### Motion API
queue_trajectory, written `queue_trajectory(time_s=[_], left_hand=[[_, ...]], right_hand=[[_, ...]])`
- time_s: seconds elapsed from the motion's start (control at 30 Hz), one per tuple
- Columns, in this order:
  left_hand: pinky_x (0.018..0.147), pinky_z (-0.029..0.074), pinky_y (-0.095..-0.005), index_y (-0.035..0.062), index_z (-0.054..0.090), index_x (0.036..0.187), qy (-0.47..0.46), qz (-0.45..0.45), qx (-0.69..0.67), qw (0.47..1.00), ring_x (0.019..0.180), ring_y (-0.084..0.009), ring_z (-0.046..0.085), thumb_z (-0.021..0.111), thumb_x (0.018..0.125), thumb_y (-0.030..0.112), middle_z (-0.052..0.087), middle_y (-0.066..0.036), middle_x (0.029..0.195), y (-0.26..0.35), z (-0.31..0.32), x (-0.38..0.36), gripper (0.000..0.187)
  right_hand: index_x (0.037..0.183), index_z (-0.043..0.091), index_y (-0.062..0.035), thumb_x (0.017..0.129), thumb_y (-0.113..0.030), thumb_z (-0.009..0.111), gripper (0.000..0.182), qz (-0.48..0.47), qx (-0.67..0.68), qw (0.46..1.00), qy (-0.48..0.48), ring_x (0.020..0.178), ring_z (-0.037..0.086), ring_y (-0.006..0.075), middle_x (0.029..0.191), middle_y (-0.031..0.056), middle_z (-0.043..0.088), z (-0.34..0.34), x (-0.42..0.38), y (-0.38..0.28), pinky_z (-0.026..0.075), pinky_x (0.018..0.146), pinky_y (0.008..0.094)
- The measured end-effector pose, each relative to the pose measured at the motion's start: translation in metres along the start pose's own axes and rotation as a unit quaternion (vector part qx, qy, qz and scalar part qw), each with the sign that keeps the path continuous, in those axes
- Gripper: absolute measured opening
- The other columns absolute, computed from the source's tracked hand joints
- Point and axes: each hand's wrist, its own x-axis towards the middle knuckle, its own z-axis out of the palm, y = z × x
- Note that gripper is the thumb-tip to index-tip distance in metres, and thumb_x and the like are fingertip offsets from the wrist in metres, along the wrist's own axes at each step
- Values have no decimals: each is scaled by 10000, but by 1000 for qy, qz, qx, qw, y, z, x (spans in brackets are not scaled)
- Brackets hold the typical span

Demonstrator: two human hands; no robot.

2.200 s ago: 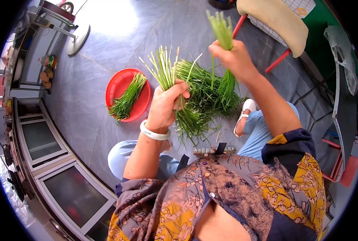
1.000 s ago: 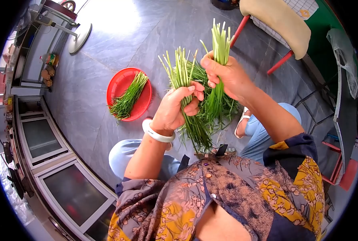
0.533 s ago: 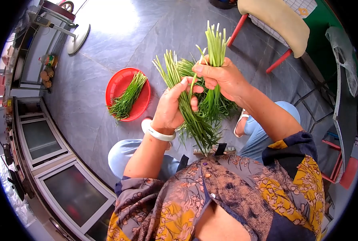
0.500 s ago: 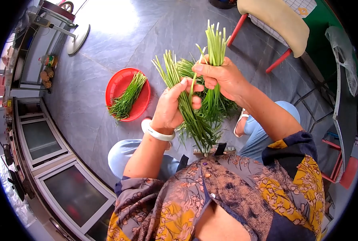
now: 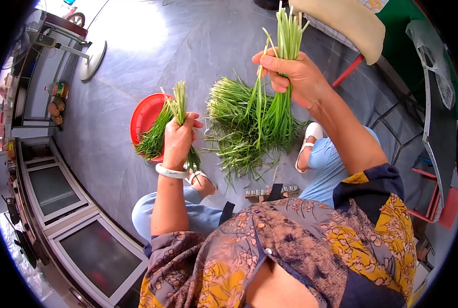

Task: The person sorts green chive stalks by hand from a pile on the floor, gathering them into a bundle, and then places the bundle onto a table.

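Observation:
My left hand [image 5: 180,141] is closed around a bunch of garlic chives [image 5: 179,100], pale cut ends up, at the right side of the red basin [image 5: 142,120]. More chives [image 5: 154,134] lie in that basin, partly hidden by the hand. My right hand [image 5: 293,74] grips a thicker bunch of chives [image 5: 289,36], stems up and green leaves hanging down. One or two separate strands [image 5: 259,102] hang at its thumb and fingertips. Below and between the hands, a large chive pile [image 5: 234,113] spreads on the floor, with loose bits around it.
A cushioned seat with red legs [image 5: 347,23] stands at the upper right. Glass-fronted cabinets [image 5: 95,251] line the left side, and a round white stand base [image 5: 93,59] is at upper left. My feet [image 5: 311,136] rest on the grey tiled floor [image 5: 188,56].
My left hand has moved left with its bunch, from beside the right hand to the basin. My right hand has risen slightly with its bunch, and more of the pile shows.

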Motion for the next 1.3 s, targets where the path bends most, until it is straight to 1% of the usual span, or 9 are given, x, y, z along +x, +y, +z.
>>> queue_trajectory(time_s=[0.2,0.43,0.57,0.67,0.77,0.87,1.0,1.23,1.3], left_hand=[[452,320,-201,34,637,995,-70,13,-175,982,494,-38,402,647,876,108,652,-20,792,47,43,-27,140],[461,314,-200,60,632,946,-107,10,-215,971,512,-43,417,689,842,56,563,32,709,45,63,-27,118],[467,327,-197,45,635,948,-78,17,-220,972,522,-41,423,674,843,39,604,5,749,44,63,-27,112],[469,331,-195,38,637,959,-80,5,-209,975,517,-42,424,662,850,37,622,-10,777,47,64,-30,113],[472,335,-194,32,632,977,-92,-5,-205,974,508,-45,427,655,854,37,631,-22,793,48,65,-31,126],[470,334,-196,31,624,996,-105,-22,-248,963,497,-46,421,648,861,47,631,-25,796,49,67,-34,138],[462,319,-200,37,618,1009,-133,-31,-255,957,486,-41,396,629,872,66,625,-22,802,51,61,-34,141],[456,320,-190,29,617,1009,-125,-54,-283,950,504,-40,413,624,854,44,623,-19,802,49,43,-35,156],[446,321,-186,46,620,1002,-120,-45,-289,949,490,-33,408,622,859,59,619,-10,793,43,36,-34,144]], right_hand=[[968,670,-2,848,-211,691,242,37,-23,999,-27,518,416,59,740,13,593,22,3,18,304,469,224],[1076,622,28,828,-156,682,315,48,-59,994,-79,589,469,45,778,7,601,39,3,29,337,498,211],[1147,585,7,822,-129,649,357,-59,-187,979,-64,720,578,108,818,30,617,38,5,38,469,625,266],[1209,560,-3,836,-84,630,389,-111,-319,941,-12,741,562,69,849,-4,624,39,4,38,462,669,238],[1254,541,-40,828,-73,623,435,-189,-296,934,69,745,561,73,827,-9,626,48,0,40,467,681,246],[1156,541,-16,793,-141,653,400,-202,-299,926,110,729,610,141,829,69,653,40,8,43,493,680,302],[1176,566,-32,783,-132,695,425,-129,-290,939,133,685,571,93,815,28,641,17,20,26,468,630,267],[1118,588,-30,803,-106,704,345,-103,-84,975,180,624,482,58,770,-15,591,-12,28,16,386,540,230],[1032,623,-27,807,-96,701,248,-89,-87,977,175,580,446,55,716,-22,559,-16,27,14,363,520,234]])
